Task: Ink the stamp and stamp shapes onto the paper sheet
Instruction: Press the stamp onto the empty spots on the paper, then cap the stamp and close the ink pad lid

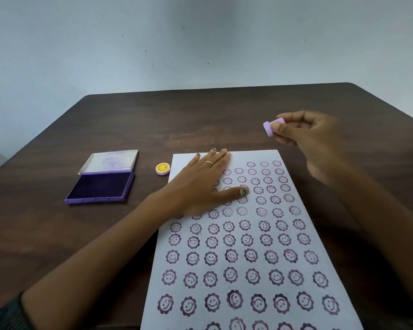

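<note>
White sheet (pixel 246 234) lies on dark wood surface (pixel 81 234), rows of purple flower-face prints covering most of it (top-left corner bare). Left hand (pixel 200 184) flat on sheet's upper left, fingers spread, palm down, holding nothing. Ink pad (pixel 100 186) well left of sheet, lid open. Small yellow-faced cap (pixel 162 168) between pad and sheet. Right hand (pixel 310 136) raised beyond sheet's top right corner, fingers pinching lilac stamp (pixel 272 126), clear of paper.

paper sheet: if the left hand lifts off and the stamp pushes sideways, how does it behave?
The paper sheet looks thin and lies flat, so it's probably floppy and light. On the smooth table it would likely slide; the left hand pressing its far corner suggests that.
</note>
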`<move>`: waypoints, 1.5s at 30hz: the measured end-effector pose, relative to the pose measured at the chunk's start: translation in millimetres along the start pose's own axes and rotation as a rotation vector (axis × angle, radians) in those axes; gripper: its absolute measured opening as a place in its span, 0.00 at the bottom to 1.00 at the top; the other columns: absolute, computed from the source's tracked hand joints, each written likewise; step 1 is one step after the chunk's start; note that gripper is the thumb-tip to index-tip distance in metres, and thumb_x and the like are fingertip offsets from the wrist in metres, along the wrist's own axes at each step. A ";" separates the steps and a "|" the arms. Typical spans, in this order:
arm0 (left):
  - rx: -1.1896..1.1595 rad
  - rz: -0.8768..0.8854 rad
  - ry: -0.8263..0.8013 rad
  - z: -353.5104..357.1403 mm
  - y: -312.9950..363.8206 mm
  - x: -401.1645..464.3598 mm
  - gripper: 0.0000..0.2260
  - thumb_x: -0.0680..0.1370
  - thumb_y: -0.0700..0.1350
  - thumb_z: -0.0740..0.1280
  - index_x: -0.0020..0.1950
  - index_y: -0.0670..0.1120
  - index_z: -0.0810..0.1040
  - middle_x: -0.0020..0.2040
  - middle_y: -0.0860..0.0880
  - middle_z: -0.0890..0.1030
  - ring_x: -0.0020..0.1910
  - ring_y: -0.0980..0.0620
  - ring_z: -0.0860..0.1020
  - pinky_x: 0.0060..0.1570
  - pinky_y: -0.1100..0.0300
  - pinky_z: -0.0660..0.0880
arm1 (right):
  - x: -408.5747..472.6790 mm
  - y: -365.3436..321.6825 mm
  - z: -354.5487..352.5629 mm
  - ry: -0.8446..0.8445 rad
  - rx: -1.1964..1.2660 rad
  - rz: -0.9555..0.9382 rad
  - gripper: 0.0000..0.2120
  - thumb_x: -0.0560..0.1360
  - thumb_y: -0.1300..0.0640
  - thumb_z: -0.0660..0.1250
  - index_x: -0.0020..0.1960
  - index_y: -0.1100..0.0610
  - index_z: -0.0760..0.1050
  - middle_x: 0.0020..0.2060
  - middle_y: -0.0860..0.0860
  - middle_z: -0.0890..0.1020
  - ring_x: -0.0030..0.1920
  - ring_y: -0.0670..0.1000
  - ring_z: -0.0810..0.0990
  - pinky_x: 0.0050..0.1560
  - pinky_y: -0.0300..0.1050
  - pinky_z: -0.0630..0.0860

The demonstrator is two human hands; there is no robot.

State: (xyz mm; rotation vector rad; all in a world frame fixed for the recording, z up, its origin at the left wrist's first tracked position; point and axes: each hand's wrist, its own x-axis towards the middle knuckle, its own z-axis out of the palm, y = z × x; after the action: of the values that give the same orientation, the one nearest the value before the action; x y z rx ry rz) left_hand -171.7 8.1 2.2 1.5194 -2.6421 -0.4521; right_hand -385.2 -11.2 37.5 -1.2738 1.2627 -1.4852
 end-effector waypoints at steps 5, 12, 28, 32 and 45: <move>-0.021 -0.022 0.094 -16.9 -4.7 -2.7 0.37 0.73 0.66 0.57 0.77 0.50 0.54 0.78 0.51 0.56 0.76 0.52 0.53 0.73 0.54 0.48 | -1.1 -0.1 4.0 0.007 0.101 0.049 0.09 0.68 0.64 0.72 0.47 0.62 0.77 0.42 0.58 0.85 0.43 0.52 0.85 0.49 0.43 0.81; 0.090 -0.241 0.217 -60.4 -44.5 -28.0 0.32 0.67 0.65 0.68 0.68 0.57 0.69 0.65 0.51 0.77 0.62 0.48 0.74 0.60 0.47 0.72 | -0.8 1.1 3.1 0.048 0.134 0.073 0.11 0.68 0.65 0.72 0.50 0.65 0.77 0.42 0.57 0.84 0.42 0.50 0.85 0.48 0.42 0.81; -0.097 -0.294 0.180 -62.5 -63.3 -30.7 0.10 0.68 0.47 0.76 0.48 0.51 0.81 0.39 0.57 0.82 0.36 0.62 0.78 0.36 0.67 0.69 | -1.5 4.4 5.0 0.052 0.054 0.081 0.08 0.67 0.62 0.73 0.45 0.57 0.79 0.41 0.53 0.85 0.41 0.49 0.85 0.47 0.41 0.81; -0.140 -0.274 0.094 -64.6 -67.0 -32.6 0.11 0.68 0.44 0.75 0.48 0.53 0.81 0.42 0.58 0.82 0.38 0.62 0.79 0.37 0.70 0.69 | -1.8 3.8 4.9 0.044 0.050 0.080 0.08 0.67 0.62 0.73 0.46 0.57 0.79 0.42 0.54 0.85 0.42 0.50 0.85 0.47 0.41 0.82; -0.664 0.025 0.483 -58.9 -19.8 -26.7 0.17 0.69 0.45 0.75 0.57 0.52 0.79 0.48 0.53 0.80 0.41 0.57 0.82 0.41 0.69 0.77 | -11.2 1.2 17.7 -0.298 0.340 0.239 0.16 0.65 0.61 0.71 0.52 0.63 0.77 0.43 0.55 0.84 0.38 0.47 0.83 0.41 0.36 0.80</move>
State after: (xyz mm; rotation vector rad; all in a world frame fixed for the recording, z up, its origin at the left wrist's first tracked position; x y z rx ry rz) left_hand -129.9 8.5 55.4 1.1849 -1.8745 -0.7497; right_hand -365.8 -4.0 34.1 -1.0323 0.8879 -1.2227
